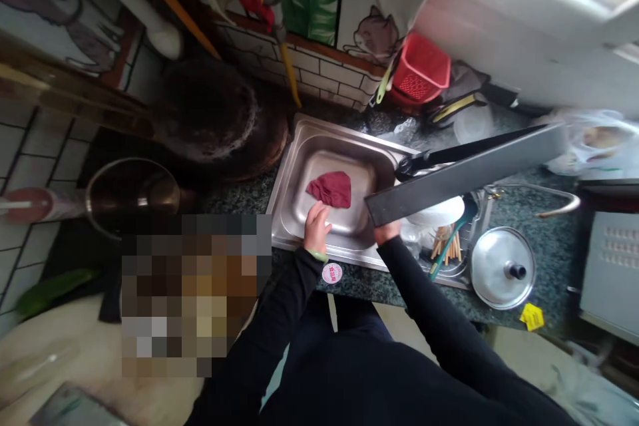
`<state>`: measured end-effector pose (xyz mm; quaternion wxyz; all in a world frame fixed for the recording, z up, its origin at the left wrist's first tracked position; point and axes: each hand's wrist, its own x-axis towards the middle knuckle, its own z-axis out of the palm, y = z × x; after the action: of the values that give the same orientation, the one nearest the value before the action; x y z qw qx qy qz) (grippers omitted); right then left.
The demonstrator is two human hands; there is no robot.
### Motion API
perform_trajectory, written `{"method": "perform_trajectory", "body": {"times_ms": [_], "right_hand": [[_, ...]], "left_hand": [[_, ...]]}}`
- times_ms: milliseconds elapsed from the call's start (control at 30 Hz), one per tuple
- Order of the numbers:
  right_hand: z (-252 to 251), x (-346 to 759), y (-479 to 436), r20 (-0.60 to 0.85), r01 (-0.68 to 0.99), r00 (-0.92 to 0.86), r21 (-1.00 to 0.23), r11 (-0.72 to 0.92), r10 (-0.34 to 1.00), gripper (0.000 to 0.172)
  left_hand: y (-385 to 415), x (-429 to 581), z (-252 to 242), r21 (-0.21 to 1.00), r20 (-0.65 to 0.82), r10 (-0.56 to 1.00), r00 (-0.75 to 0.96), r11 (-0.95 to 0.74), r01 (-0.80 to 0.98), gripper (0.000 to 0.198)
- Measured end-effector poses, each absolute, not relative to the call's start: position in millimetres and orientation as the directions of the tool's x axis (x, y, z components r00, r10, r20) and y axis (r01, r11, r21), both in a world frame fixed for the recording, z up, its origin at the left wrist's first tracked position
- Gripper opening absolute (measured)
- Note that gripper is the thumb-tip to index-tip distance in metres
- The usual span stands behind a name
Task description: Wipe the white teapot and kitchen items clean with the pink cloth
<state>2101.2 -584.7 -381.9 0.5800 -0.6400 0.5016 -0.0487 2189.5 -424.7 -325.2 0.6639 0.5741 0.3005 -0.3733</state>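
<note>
A crumpled maroon cloth (332, 190) lies on the bottom of the steel sink (284, 213). My left hand (316, 231) reaches over the sink's front side, fingers stretched toward the cloth and just short of it or at its lower edge. It holds nothing that I can see. A long dark grey box-shaped piece (459, 173), with a black part along its far side, slants up to the right over the sink and drainer. My right hand (387, 231) grips its near left end from below; most of those fingers are hidden behind it.
Right of the basin stand a white bowl (439, 213), chopsticks (452, 246) and a teal-handled utensil (452, 243). A metal pot lid (499, 266) lies farther right. Left are a blackened stove (214, 120) and a pot (132, 196). A red basket (422, 70) sits behind.
</note>
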Motion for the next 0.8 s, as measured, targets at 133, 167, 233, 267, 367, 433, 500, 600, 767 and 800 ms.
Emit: {"method": "perform_trajectory", "body": {"times_ms": [133, 167, 233, 267, 367, 433, 500, 600, 767, 800], "right_hand": [[-321.3, 2078.4, -635.6, -0.653, -0.103, 0.398, -0.729, 0.676, -0.644, 0.057], [-312.1, 2082.0, -647.3, -0.694, -0.065, 0.424, -0.664, 0.745, -0.582, 0.053], [-301.8, 2095.0, -662.0, -0.758, -0.006, 0.43, -0.545, 0.839, -0.49, 0.038], [-299.9, 2102.2, -663.9, -0.785, 0.023, 0.416, -0.496, 0.868, -0.459, 0.031], [-300.2, 2117.6, -652.9, -0.818, 0.103, 0.367, -0.438, 0.893, -0.443, 0.019], [-300.7, 2120.3, -639.8, -0.805, 0.137, 0.356, -0.458, 0.878, -0.475, 0.018], [-300.1, 2118.7, -627.3, -0.781, 0.152, 0.347, -0.5, 0.853, -0.519, 0.027], [-301.1, 2115.5, -606.7, -0.728, 0.065, 0.325, -0.62, 0.782, -0.604, 0.053], [-320.0, 2128.7, -564.3, -0.7, -0.266, 0.334, -0.712, 0.65, -0.63, 0.042], [-324.9, 2134.4, -559.0, -0.703, -0.284, 0.34, -0.71, 0.644, -0.625, 0.036]], "left_hand": [[-430.2, 2159.5, -305.0, 0.632, -0.761, -0.227, 0.607, -0.05, 0.774, 0.024], [-432.3, 2149.8, -299.4, 0.662, -0.731, -0.274, 0.625, -0.064, 0.747, 0.021], [-436.1, 2130.1, -288.0, 0.717, -0.663, -0.381, 0.644, -0.077, 0.693, 0.017], [-437.2, 2120.8, -282.1, 0.737, -0.637, -0.422, 0.646, -0.088, 0.67, 0.016], [-435.3, 2098.5, -260.9, 0.821, -0.54, -0.51, 0.669, -0.147, 0.551, 0.014], [-430.3, 2088.2, -242.1, 0.896, -0.434, -0.576, 0.693, -0.19, 0.402, 0.015], [-423.5, 2078.8, -220.5, 0.95, -0.312, -0.67, 0.674, -0.21, 0.231, 0.016], [-411.4, 2060.7, -191.6, 0.972, -0.217, -0.821, 0.528, -0.231, 0.04, 0.01], [-394.4, 2032.0, -178.4, 0.934, -0.298, -0.869, 0.396, -0.351, -0.069, 0.024], [-393.2, 2031.1, -180.5, 0.929, -0.3, -0.85, 0.432, -0.363, -0.071, 0.022]]}}
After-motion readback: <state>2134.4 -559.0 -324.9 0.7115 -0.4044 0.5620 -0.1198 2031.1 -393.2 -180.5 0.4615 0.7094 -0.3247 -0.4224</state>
